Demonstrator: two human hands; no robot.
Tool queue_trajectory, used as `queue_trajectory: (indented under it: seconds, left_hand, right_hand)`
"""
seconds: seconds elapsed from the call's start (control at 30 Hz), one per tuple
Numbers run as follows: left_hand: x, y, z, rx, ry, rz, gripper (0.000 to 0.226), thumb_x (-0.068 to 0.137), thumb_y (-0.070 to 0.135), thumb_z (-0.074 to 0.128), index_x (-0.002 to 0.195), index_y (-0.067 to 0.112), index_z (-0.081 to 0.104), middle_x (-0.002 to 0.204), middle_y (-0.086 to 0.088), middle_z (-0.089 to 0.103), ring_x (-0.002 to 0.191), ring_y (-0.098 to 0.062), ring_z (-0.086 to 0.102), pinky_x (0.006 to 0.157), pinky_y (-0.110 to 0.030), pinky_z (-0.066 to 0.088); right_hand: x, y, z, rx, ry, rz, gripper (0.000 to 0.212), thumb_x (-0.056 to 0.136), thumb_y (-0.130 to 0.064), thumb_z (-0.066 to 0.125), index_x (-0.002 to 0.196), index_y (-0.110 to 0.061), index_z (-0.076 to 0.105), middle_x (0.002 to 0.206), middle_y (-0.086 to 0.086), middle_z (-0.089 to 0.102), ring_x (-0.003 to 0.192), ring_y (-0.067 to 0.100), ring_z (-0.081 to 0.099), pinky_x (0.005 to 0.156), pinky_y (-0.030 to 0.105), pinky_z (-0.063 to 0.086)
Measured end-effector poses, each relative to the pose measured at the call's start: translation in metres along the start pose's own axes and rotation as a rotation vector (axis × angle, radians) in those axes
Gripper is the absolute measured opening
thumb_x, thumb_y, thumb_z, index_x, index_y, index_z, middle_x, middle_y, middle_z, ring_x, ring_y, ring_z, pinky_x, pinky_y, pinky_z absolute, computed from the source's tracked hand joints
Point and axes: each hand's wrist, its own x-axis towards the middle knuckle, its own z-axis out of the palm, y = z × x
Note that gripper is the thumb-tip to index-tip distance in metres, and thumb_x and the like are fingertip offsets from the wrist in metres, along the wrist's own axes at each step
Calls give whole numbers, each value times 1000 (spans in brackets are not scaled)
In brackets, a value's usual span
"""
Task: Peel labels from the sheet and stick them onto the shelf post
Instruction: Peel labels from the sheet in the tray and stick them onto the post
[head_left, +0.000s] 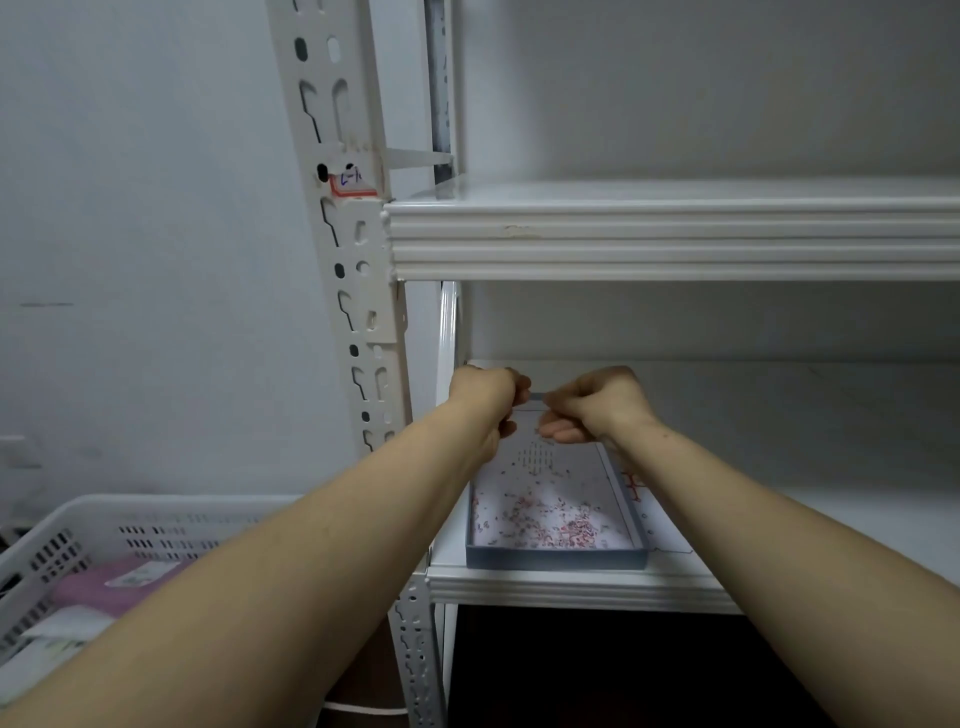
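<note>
A white slotted shelf post (358, 249) rises left of centre, with one red-bordered label (352, 185) stuck on it just above the upper shelf. On the lower shelf lies a shallow grey-blue box (556, 558) with a printed white sheet (550, 499) in it. My left hand (485, 402) and my right hand (597, 402) are together over the far end of the box, fingers curled, pinching at the sheet's far edge. What sits between the fingertips is too small to tell.
The upper shelf (670, 234) juts out above my hands. A white plastic crate (104, 540) holding a pink cloth and papers stands at the lower left. A second sheet with red marks (636, 486) lies right of the box. The wall is behind.
</note>
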Motion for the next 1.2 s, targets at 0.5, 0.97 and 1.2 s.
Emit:
queue_trajectory:
  seconds: [0.5, 0.97, 1.2]
  left_hand:
    - [0, 3, 2, 115, 18, 54, 21, 90, 7, 56, 109, -1, 59, 71, -6, 54, 59, -16, 43, 53, -25, 39]
    - [2, 3, 3, 199, 34, 106, 6, 91, 7, 55, 92, 3, 58, 73, -6, 55, 61, -19, 44, 57, -27, 41]
    - [0, 4, 2, 197, 41, 89, 7, 91, 9, 56, 94, 3, 58, 82, -10, 59, 65, -20, 46, 57, -26, 42]
  right_hand:
    - [-6, -6, 3, -168, 54, -49, 39, 93, -26, 57, 58, -8, 52, 44, 4, 49, 28, 10, 36, 34, 16, 31]
    - [0, 4, -5, -264, -55, 18, 15, 95, 0, 48, 96, 11, 58, 67, 15, 64, 46, 17, 59, 40, 19, 49]
    - [-2, 5, -5, -300, -26, -25, 13, 76, 14, 68, 78, 2, 63, 85, 30, 68, 76, 39, 70, 73, 41, 60]
